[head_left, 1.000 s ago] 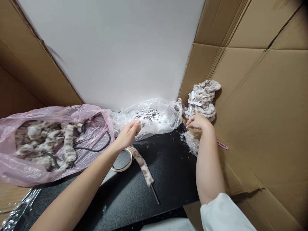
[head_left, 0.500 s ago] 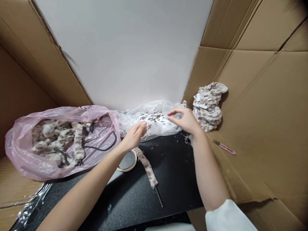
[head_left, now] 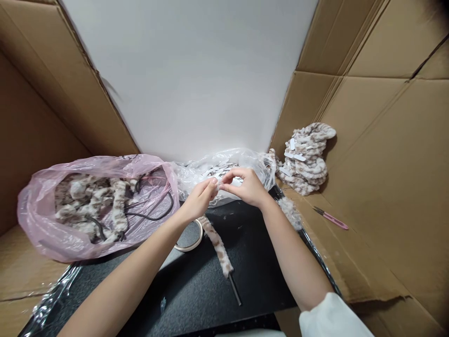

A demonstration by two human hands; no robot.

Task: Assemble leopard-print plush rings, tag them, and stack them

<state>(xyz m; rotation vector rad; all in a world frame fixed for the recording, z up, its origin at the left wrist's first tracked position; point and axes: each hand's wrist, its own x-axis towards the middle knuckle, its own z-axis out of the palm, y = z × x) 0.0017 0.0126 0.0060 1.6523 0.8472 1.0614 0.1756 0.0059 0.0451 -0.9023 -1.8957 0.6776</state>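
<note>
My left hand (head_left: 200,200) is closed in a pinch, thumb on top. My right hand (head_left: 247,188) meets it with thumb and forefinger pinched together. A small whitish bit (head_left: 218,186) shows between the fingertips, too small to name. Just below my left hand lies a fuzzy, brown-spotted strip (head_left: 218,245), its upper end hidden by the hand. A thin dark rod (head_left: 235,290) sticks out of its lower end. Behind both hands is a clear plastic bag (head_left: 189,175) with many white-and-dark paper slips (head_left: 224,167).
A pink plastic bag (head_left: 38,206) at left holds fuzzy strips and dark cords. A tape roll (head_left: 199,238) lies on the black table (head_left: 196,285). At right are a stack of plush bands (head_left: 308,164) with white tags, pink thread snips (head_left: 331,218) and fluff (head_left: 290,210). Cardboard walls (head_left: 393,154) stand around.
My right hand has come left and down to meet my left hand, and its finger and thumb have closed together. My left hand stays pinched. The view has shifted slightly.
</note>
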